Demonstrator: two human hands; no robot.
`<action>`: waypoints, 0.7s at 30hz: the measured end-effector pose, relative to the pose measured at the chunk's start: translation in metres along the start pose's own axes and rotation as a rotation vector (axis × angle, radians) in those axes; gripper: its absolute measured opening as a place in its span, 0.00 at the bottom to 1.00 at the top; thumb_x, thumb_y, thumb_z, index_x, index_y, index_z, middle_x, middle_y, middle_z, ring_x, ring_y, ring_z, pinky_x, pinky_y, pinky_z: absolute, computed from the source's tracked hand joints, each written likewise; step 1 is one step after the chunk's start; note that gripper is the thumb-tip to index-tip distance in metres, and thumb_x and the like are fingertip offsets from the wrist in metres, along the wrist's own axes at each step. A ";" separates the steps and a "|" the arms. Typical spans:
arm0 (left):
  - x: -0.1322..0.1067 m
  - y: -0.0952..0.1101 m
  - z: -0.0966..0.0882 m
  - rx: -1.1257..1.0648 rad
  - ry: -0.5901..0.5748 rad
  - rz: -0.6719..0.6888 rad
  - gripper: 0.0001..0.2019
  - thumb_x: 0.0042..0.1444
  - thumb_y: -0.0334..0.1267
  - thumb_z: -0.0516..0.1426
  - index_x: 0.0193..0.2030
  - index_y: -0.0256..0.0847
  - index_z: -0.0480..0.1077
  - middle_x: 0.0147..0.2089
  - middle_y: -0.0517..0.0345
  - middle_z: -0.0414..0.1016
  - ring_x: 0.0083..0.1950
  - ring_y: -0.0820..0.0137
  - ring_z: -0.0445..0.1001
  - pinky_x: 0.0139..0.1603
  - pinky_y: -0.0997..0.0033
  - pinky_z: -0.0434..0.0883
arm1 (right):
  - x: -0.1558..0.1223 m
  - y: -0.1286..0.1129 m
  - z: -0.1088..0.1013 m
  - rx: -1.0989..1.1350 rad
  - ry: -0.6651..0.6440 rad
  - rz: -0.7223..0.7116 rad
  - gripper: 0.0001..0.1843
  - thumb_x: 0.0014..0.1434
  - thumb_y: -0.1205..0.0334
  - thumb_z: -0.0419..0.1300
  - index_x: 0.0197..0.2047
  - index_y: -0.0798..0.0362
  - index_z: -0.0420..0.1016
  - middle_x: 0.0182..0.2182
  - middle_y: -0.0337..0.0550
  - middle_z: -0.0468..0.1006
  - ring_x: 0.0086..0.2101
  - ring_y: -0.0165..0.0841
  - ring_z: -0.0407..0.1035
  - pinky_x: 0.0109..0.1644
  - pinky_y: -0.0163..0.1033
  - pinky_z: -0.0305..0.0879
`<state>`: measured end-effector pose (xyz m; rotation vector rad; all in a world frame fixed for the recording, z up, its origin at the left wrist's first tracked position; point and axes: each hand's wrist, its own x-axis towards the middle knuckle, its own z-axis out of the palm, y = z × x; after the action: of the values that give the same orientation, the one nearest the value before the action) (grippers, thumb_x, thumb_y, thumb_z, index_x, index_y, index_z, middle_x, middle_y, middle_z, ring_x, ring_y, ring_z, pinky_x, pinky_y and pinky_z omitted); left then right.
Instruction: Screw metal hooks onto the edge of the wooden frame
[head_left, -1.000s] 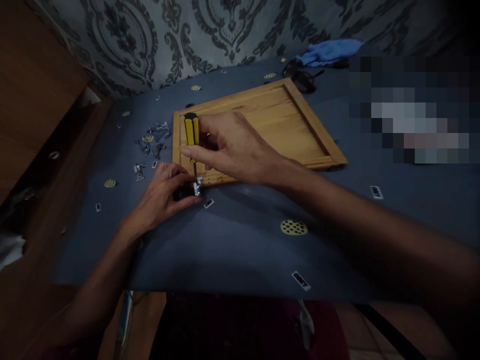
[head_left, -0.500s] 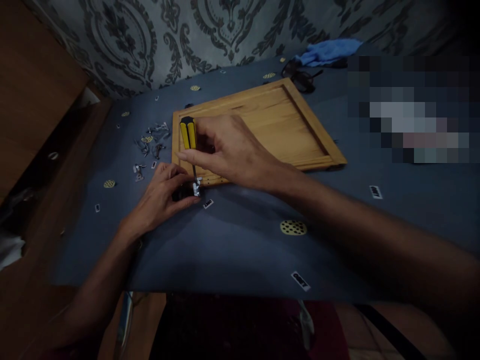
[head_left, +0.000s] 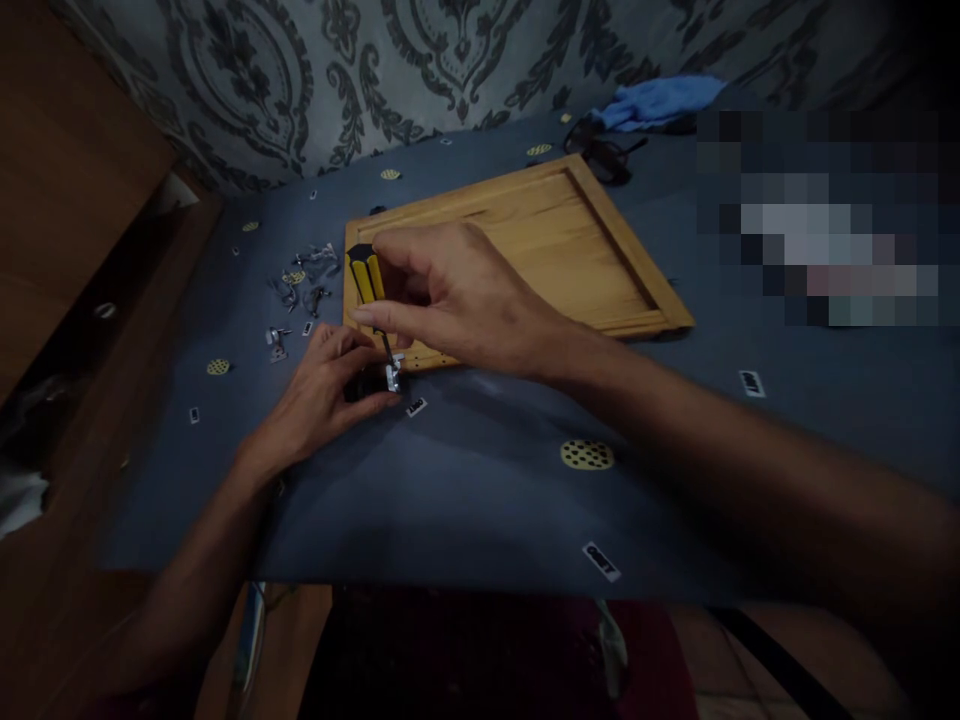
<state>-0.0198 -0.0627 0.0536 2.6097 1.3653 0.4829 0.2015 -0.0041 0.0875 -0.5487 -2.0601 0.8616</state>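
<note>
My right hand (head_left: 465, 300) is closed on the yellow-and-black handle of a screwdriver (head_left: 367, 278), its shaft slanting down. The tip meets a small silver metal hinge (head_left: 394, 375) at the near left corner of a framed wooden panel (head_left: 517, 210). My left hand (head_left: 330, 385) is closed around the hinge, thumb in front and fingers behind, steadying it at the panel's edge. Part of the hinge and the left fingertips are hidden. Small dark holes show along the panel's near edge, right of the hinge.
Several loose metal hinges (head_left: 307, 278) lie left of the panel, with one silver hinge (head_left: 277, 343) nearer me. Behind the panel are dark glasses (head_left: 604, 155) and a blue cloth (head_left: 660, 103). A wooden cabinet (head_left: 67, 180) borders the dark blue tablecloth (head_left: 487, 510) at left.
The screwdriver's handle has tipped to the left, and my right fingers have shifted slightly with it. My left hand, the hinge and the panel stay in place.
</note>
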 end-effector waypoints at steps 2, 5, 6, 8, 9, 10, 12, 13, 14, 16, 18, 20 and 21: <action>0.000 0.001 0.000 0.000 -0.010 -0.002 0.24 0.68 0.60 0.57 0.54 0.42 0.77 0.53 0.50 0.74 0.54 0.57 0.69 0.59 0.52 0.71 | -0.001 -0.002 0.003 -0.066 0.045 -0.026 0.17 0.66 0.59 0.64 0.30 0.49 0.60 0.27 0.34 0.67 0.33 0.30 0.66 0.38 0.37 0.65; 0.001 0.002 -0.001 0.002 -0.010 -0.018 0.23 0.68 0.59 0.57 0.54 0.41 0.78 0.52 0.50 0.74 0.54 0.57 0.69 0.59 0.53 0.71 | -0.001 -0.009 0.004 -0.103 0.172 -0.060 0.16 0.67 0.58 0.62 0.32 0.48 0.60 0.27 0.33 0.66 0.32 0.31 0.64 0.37 0.38 0.62; 0.001 0.003 -0.001 0.002 -0.010 -0.027 0.23 0.68 0.59 0.58 0.55 0.42 0.78 0.51 0.51 0.74 0.54 0.58 0.69 0.59 0.53 0.71 | -0.001 -0.012 0.004 -0.099 0.224 -0.065 0.14 0.68 0.58 0.61 0.33 0.48 0.60 0.28 0.34 0.66 0.31 0.31 0.63 0.37 0.38 0.61; 0.001 0.003 -0.001 -0.004 -0.014 -0.039 0.22 0.68 0.57 0.59 0.57 0.43 0.77 0.50 0.51 0.74 0.54 0.58 0.69 0.58 0.53 0.71 | -0.001 -0.018 0.001 -0.103 0.269 -0.057 0.13 0.69 0.57 0.60 0.35 0.48 0.62 0.30 0.35 0.67 0.31 0.31 0.62 0.36 0.38 0.61; 0.000 0.003 -0.001 -0.007 -0.016 -0.038 0.22 0.68 0.56 0.59 0.57 0.44 0.77 0.50 0.52 0.74 0.54 0.58 0.69 0.59 0.53 0.71 | -0.001 -0.020 -0.001 -0.106 0.262 -0.042 0.13 0.69 0.57 0.60 0.35 0.48 0.62 0.31 0.35 0.67 0.31 0.31 0.63 0.37 0.38 0.60; 0.000 0.002 -0.001 -0.010 -0.014 -0.034 0.22 0.68 0.56 0.59 0.58 0.44 0.77 0.51 0.51 0.74 0.55 0.58 0.69 0.59 0.53 0.71 | 0.000 -0.021 -0.002 -0.111 0.233 -0.022 0.13 0.68 0.58 0.61 0.34 0.48 0.62 0.31 0.35 0.68 0.32 0.31 0.64 0.37 0.38 0.60; 0.000 0.002 -0.001 -0.010 -0.005 -0.027 0.22 0.67 0.57 0.59 0.57 0.43 0.77 0.52 0.51 0.75 0.56 0.57 0.69 0.59 0.53 0.71 | -0.001 -0.021 -0.004 -0.126 0.172 0.014 0.14 0.67 0.59 0.61 0.33 0.48 0.59 0.30 0.35 0.67 0.32 0.31 0.63 0.37 0.39 0.58; 0.000 0.001 -0.001 -0.009 -0.003 -0.030 0.22 0.67 0.57 0.59 0.57 0.43 0.77 0.53 0.50 0.75 0.56 0.57 0.69 0.60 0.52 0.71 | -0.001 -0.020 -0.004 -0.139 0.142 0.026 0.15 0.67 0.59 0.61 0.33 0.48 0.59 0.29 0.34 0.66 0.31 0.31 0.62 0.37 0.39 0.57; 0.000 0.001 -0.001 -0.008 -0.004 -0.036 0.22 0.67 0.58 0.59 0.57 0.44 0.77 0.54 0.50 0.75 0.57 0.56 0.68 0.60 0.51 0.71 | 0.000 -0.019 -0.004 -0.157 0.123 0.034 0.15 0.67 0.59 0.61 0.32 0.47 0.58 0.28 0.34 0.65 0.31 0.31 0.61 0.36 0.40 0.55; 0.000 0.001 -0.001 -0.012 -0.013 -0.050 0.22 0.67 0.58 0.60 0.58 0.46 0.77 0.54 0.51 0.74 0.58 0.56 0.68 0.61 0.51 0.70 | 0.000 -0.015 -0.002 -0.187 0.087 0.048 0.15 0.66 0.58 0.61 0.32 0.48 0.58 0.28 0.34 0.65 0.30 0.31 0.61 0.36 0.41 0.53; 0.000 0.001 -0.001 -0.018 -0.018 -0.051 0.22 0.67 0.58 0.60 0.57 0.46 0.77 0.55 0.51 0.74 0.59 0.56 0.68 0.62 0.50 0.70 | 0.000 -0.012 0.000 -0.197 0.069 0.064 0.13 0.66 0.58 0.61 0.33 0.48 0.60 0.28 0.35 0.66 0.31 0.32 0.61 0.37 0.41 0.54; 0.000 0.001 -0.001 -0.019 -0.016 -0.046 0.21 0.67 0.57 0.60 0.56 0.45 0.77 0.54 0.51 0.74 0.59 0.56 0.68 0.62 0.50 0.70 | 0.001 -0.011 0.001 -0.199 0.068 0.074 0.12 0.67 0.59 0.60 0.33 0.48 0.61 0.29 0.35 0.68 0.31 0.32 0.62 0.37 0.41 0.55; 0.000 0.001 -0.001 -0.018 -0.013 -0.043 0.21 0.67 0.57 0.60 0.56 0.45 0.77 0.54 0.51 0.74 0.59 0.55 0.68 0.62 0.50 0.70 | 0.001 -0.010 0.002 -0.200 0.070 0.080 0.12 0.67 0.59 0.60 0.34 0.48 0.62 0.29 0.35 0.68 0.31 0.32 0.63 0.37 0.41 0.55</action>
<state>-0.0191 -0.0634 0.0551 2.5589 1.4039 0.4690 0.1991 -0.0113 0.0948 -0.7634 -2.0844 0.6754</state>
